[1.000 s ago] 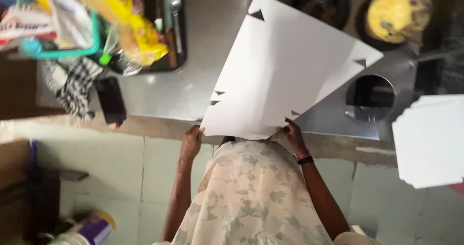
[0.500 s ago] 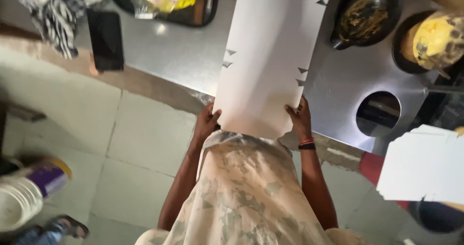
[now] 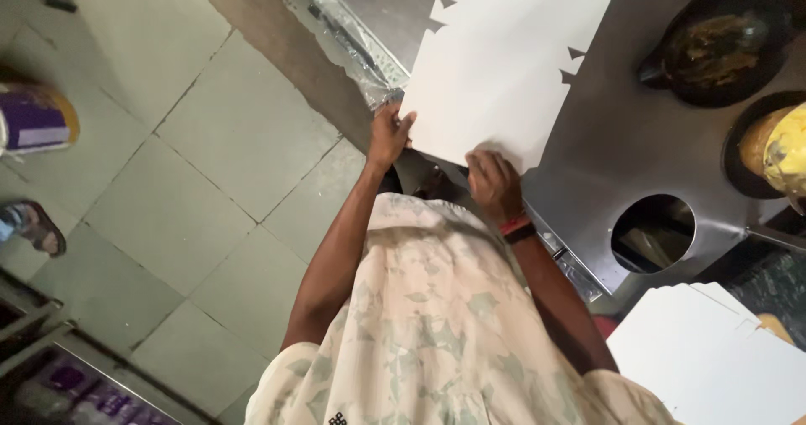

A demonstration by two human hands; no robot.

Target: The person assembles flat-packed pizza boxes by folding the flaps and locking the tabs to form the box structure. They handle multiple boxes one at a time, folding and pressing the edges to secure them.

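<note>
From the head camera, a large flat white cardboard sheet (image 3: 508, 64) lies on the steel counter (image 3: 621, 148), running from the person's hands up toward 12 o'clock and out of frame. It is plain and unprinted, with small triangular notches cut along both long edges. The left hand (image 3: 389, 137) pinches the sheet's near left corner, thumb on top and fingers curled under the edge. The right hand (image 3: 494, 183) lies over the near right corner with fingers bent; it seems to clasp the edge, though the underside is hidden. A red and a black band sit at that wrist.

At 1 o'clock from the sheet a dark pan (image 3: 714, 43) holds browned food, and at 3 o'clock a second dark bowl (image 3: 768, 148) holds something yellow. A round hole (image 3: 653, 232) opens in the counter at 4 o'clock. More white sheets (image 3: 714, 358) lie stacked at 5 o'clock. Crumpled clear plastic (image 3: 353, 43) lines the counter edge at 9 o'clock, above the tiled floor (image 3: 210, 182).
</note>
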